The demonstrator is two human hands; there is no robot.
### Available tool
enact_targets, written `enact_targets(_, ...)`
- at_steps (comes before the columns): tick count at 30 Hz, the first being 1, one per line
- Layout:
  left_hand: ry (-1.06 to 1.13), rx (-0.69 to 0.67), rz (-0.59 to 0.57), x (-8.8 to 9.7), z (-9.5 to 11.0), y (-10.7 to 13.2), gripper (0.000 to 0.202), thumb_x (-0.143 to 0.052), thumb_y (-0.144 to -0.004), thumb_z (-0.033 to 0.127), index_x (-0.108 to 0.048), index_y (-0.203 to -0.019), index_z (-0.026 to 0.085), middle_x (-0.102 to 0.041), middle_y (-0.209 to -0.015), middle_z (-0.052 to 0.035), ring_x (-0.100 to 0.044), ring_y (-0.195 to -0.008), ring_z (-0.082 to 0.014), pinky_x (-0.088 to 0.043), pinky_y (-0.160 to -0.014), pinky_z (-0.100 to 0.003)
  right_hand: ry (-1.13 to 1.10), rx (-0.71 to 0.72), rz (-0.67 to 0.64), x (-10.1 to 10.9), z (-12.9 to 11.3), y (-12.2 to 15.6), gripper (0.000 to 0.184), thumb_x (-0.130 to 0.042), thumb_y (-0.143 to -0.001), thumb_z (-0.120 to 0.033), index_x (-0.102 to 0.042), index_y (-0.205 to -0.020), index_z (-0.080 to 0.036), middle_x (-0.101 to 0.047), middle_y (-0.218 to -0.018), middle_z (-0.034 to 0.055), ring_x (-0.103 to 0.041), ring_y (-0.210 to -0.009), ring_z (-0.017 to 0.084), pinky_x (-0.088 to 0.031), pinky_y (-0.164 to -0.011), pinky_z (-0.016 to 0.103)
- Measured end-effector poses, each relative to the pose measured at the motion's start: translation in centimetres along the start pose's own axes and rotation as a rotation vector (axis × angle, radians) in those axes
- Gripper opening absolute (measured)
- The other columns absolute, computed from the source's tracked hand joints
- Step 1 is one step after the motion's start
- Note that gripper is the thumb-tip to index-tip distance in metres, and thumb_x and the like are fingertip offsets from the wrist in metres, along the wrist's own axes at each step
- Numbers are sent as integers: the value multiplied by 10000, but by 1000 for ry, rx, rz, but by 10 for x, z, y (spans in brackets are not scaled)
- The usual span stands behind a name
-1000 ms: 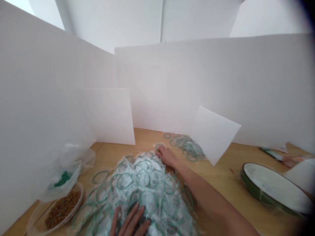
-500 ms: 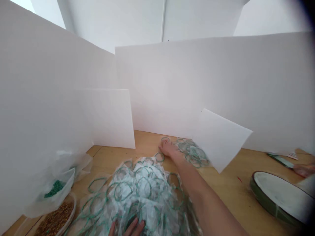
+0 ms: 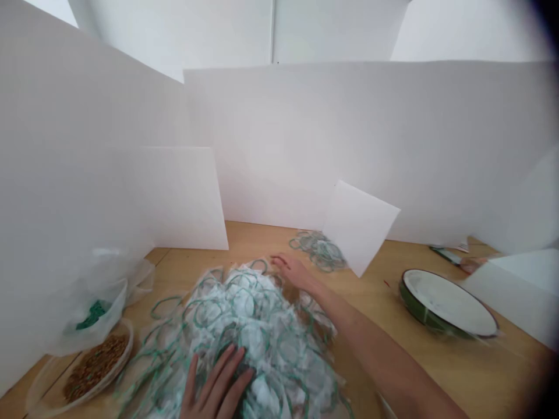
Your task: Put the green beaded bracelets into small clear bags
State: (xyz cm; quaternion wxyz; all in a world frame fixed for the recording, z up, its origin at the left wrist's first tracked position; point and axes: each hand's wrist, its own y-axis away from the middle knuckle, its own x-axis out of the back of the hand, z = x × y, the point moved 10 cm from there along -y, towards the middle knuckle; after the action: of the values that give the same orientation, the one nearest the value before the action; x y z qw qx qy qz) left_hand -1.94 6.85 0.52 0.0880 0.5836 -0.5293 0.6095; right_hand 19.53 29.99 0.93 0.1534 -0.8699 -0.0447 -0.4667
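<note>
Wooden desk (image 3: 271,235) walled in by tall white boards (image 3: 279,145), plus one tilted white panel (image 3: 360,227) leaning just behind and right of the heap. Main item: big tangled heap of thin green rubber rings and crinkly clear plastic film (image 3: 248,326), at the near middle of the desk, loose and springy-looking. Most rings still in the heap; only a small loose pile of green rings (image 3: 317,250) sitting apart just beyond the heap, a few strays along its left edge. Left of the heap, round clear bowl of brown grains (image 3: 94,366), touching a plastic bag with green bits (image 3: 91,314). Right of the heap, well apart, shallow green enamel dish with white inside (image 3: 445,302). Left hand (image 3: 216,384) spread, pressing on the heap's near side; right hand (image 3: 292,270) spread at its far edge, no pinch visible.
</note>
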Motion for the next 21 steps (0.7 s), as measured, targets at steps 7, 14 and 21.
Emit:
enact_targets(7, 37, 21, -88, 16, 4, -11, 626, -457, -855, 665, -520, -1355, 294, -574, -1375, -66, -475, -1314, -247, 59, -1181, -523, 289, -404, 278, 95, 137, 49, 347, -581, -935, -339, -557, -1244, -182, -553, -1295, 99, -569, -1123, 248, -476, -948, 484)
enact_targets(14, 38, 63, -71, 26, 5, -12, 603, -515, -851, 610, -536, -1336, 252, -558, -1390, -83, -448, -1336, -256, 48, -1186, -521, 334, -496, 204, 95, 180, 78, 277, -565, -947, -339, -592, -1178, -188, -604, -1197, 82, -621, -987, 195, -539, -844, 398)
enact_targets(21, 36, 83, -125, 21, 8, -12, 565, -537, -864, 554, -524, -1343, 256, -508, -1439, -79, -418, -1358, -254, 74, -1177, -541, 252, -303, 281, 107, 129, 127, 316, -405, -996, -266, -618, -1221, -206, -626, -1257, 110, -580, -1160, 238, -454, -998, 428)
